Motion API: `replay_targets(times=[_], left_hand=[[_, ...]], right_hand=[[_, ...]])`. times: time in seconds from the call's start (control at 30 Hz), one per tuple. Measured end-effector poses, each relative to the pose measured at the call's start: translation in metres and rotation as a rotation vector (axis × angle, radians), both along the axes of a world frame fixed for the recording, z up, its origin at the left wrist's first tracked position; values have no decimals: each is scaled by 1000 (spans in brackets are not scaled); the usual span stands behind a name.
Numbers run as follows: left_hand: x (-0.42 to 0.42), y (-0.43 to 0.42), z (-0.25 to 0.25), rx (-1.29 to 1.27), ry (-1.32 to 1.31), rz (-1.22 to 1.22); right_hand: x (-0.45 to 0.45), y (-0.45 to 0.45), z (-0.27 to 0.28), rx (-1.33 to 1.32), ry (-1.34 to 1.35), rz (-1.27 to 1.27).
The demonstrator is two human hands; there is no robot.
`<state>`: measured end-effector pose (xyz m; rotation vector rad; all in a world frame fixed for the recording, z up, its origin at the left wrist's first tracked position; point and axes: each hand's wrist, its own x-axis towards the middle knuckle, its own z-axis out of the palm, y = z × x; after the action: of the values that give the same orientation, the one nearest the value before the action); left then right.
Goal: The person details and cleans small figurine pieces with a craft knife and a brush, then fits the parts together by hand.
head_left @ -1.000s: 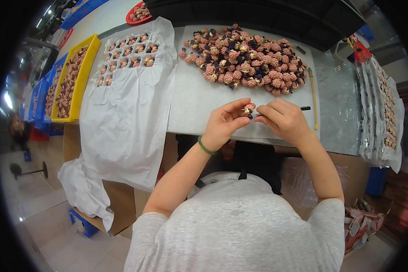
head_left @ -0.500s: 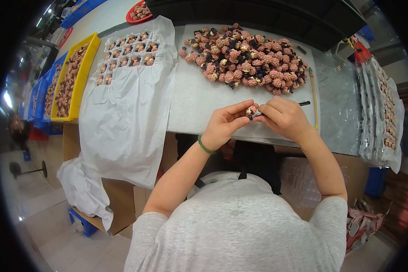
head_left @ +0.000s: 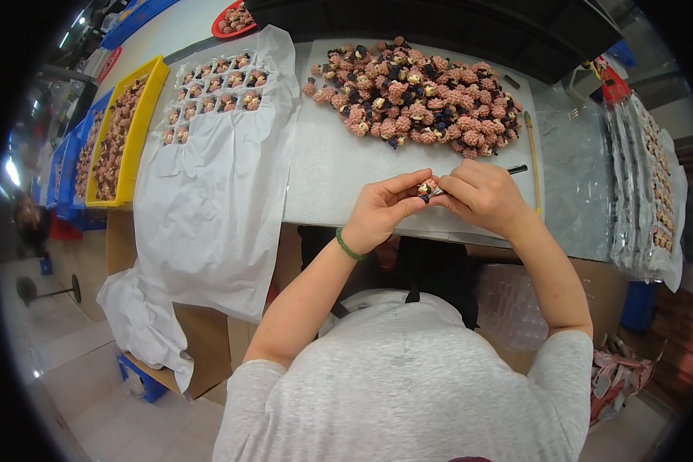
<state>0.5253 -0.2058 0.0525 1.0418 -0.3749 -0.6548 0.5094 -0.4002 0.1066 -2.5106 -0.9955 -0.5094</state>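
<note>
Between the thumb and fingers of my left hand (head_left: 379,210) is a small figurine (head_left: 426,187) with pink curly hair and a dark blue lower part. My right hand (head_left: 481,194) grips a thin black pen-like tool (head_left: 518,169), its tip against the figurine and its back end sticking out to the right. Beyond both hands lies a big heap of similar figurines (head_left: 416,100) on the white work surface (head_left: 323,181). A thin yellow-handled brush (head_left: 532,154) lies right of the heap.
On the left are a white tray of figurines (head_left: 219,83) partly under white paper (head_left: 215,192), and a yellow bin (head_left: 159,85). Stacked filled trays (head_left: 631,185) stand at the right. A red bowl (head_left: 222,32) and a dark box (head_left: 439,31) are at the back.
The figurine has turned slightly in my left fingers and moved a little right. My right hand has shifted slightly, and the tool's back end now points farther up.
</note>
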Motion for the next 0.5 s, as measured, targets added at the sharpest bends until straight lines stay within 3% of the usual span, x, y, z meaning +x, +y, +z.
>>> replay_targets(times=[0.5], left_hand=[[1,-1,0,5,6,9]], right_hand=[[-1,-1,-3,3,-53,9]])
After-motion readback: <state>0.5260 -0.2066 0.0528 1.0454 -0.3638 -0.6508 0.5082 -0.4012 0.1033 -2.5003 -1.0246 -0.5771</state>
